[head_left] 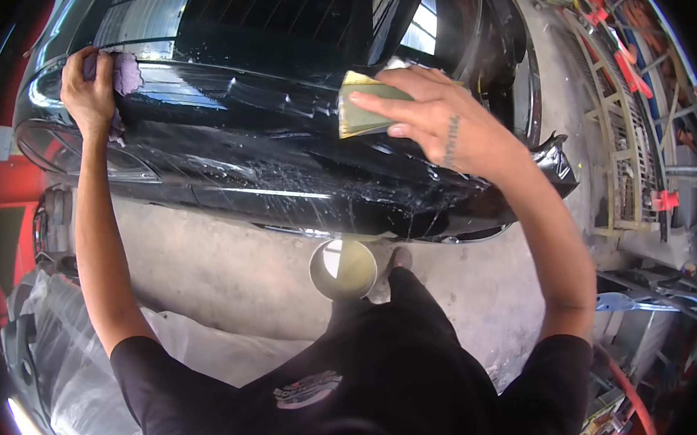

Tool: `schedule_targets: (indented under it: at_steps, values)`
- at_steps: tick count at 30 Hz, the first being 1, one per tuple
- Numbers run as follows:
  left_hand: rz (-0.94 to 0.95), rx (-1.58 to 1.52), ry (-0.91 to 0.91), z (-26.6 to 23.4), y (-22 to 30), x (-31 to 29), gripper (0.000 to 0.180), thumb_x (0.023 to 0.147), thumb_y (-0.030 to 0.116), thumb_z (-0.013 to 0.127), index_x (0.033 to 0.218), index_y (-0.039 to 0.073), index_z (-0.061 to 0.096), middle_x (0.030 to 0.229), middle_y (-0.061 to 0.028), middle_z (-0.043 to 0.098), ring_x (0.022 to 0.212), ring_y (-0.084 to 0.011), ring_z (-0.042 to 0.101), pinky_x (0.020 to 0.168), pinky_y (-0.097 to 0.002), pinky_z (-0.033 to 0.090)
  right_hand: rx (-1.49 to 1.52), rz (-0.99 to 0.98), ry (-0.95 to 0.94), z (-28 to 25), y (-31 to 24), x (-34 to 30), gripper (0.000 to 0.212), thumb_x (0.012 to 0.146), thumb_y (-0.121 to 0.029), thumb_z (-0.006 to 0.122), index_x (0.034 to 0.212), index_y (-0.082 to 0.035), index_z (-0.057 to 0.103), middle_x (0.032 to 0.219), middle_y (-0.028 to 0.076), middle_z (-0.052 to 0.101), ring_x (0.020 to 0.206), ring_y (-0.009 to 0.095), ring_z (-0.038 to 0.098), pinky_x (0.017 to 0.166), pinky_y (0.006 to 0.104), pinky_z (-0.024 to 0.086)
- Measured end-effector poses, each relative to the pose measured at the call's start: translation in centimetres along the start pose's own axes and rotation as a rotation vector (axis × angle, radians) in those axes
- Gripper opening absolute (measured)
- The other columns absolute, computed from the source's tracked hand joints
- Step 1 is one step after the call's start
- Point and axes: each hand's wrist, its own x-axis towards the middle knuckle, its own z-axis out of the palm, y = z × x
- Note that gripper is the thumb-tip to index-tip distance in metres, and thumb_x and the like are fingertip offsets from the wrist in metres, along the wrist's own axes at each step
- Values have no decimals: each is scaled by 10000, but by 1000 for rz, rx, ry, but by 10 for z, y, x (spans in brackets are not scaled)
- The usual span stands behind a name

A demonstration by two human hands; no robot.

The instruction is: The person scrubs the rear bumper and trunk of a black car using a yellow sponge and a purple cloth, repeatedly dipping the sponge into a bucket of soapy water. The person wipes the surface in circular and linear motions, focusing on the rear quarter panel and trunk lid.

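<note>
Both hands work the wet black car body. Nearest, at six o'clock, a tin of cloudy water stands on the concrete floor. At one o'clock the right hand presses flat fingers on a greenish sanding sheet: thin, limp and likely slippery, best pinned under a flat palm. At ten o'clock the left hand grips a soft purple rag.
</note>
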Motion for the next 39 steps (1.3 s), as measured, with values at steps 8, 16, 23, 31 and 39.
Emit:
schedule_targets:
  at_steps: [8,16,23,31,39]
  values:
    - [-6,17,-16,6,8,-5,273,978,230,748,1151,19,771,1141,-163,779,1093,-335,744,1003,-409,544,1,-51,108,6,-6,3,655,953,-89,733,1566,-282,607,1453,179,641,1328,376,599,1150,514,465]
    - [15,26,10,-8,13,5,275,962,241,750,1127,22,772,1119,-173,773,1074,-352,739,988,-425,546,28,-99,185,9,5,-5,639,939,-61,740,1541,-243,627,1370,166,656,1262,367,618,1109,493,489]
    - [-7,-15,30,0,14,2,267,935,239,761,1098,28,771,1086,-177,768,1062,-381,730,974,-447,551,21,-68,123,1,7,-18,698,886,-30,767,1538,-248,645,1432,179,654,1258,401,625,1094,500,494]
    - [5,-9,46,2,11,-2,270,926,234,762,1099,28,772,1090,-169,771,1058,-383,729,976,-450,550,56,-6,83,0,-15,14,637,921,-66,735,1526,-252,658,1466,178,645,1299,379,620,1159,511,481]
    - [5,17,15,-1,11,0,286,967,244,751,1152,27,775,1142,-182,776,1102,-350,744,998,-412,548,-4,-120,229,18,-35,40,526,922,-58,742,1436,-151,682,1335,147,638,1219,336,618,1035,474,493]
